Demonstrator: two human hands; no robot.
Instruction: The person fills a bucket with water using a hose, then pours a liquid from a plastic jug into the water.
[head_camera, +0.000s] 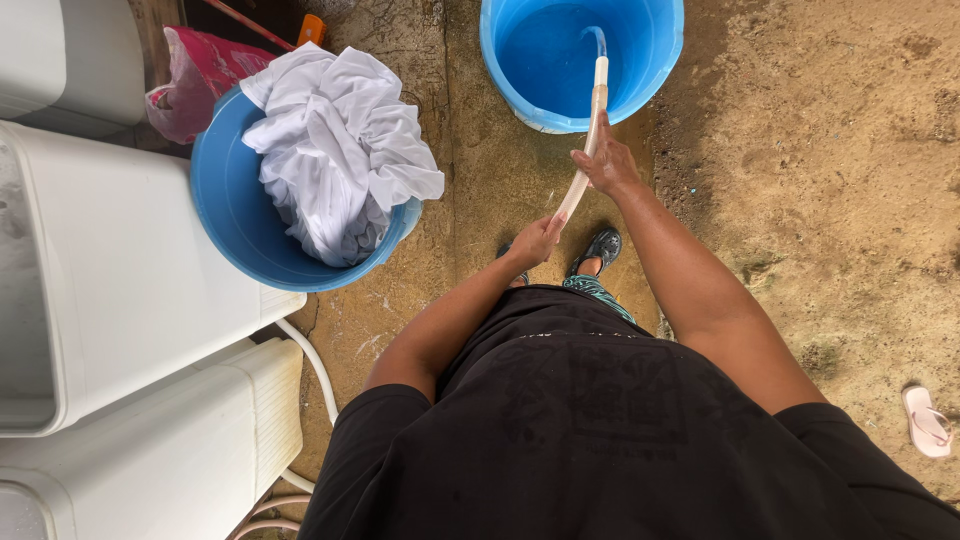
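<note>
Both hands grip one pale hose (590, 135): the right hand (606, 162) is closed around it higher up, just short of the blue bucket (655, 60), and the left hand (535, 240) is closed around it lower down, nearer the body. Between the two hands the hose runs in a slight curve; past the right hand it rises over the bucket's rim, and its tip sits over the water inside (the bucket looks partly filled). To the left, well apart from the hands, a blue basin (235, 220) holds a heap of white cloth (335, 145), and it stands against a white washing machine (120, 280). A pink bag (195, 75) lies behind the basin. On the dirt floor (830, 180), far right, lies a pink flip-flop (927, 422).
</note>
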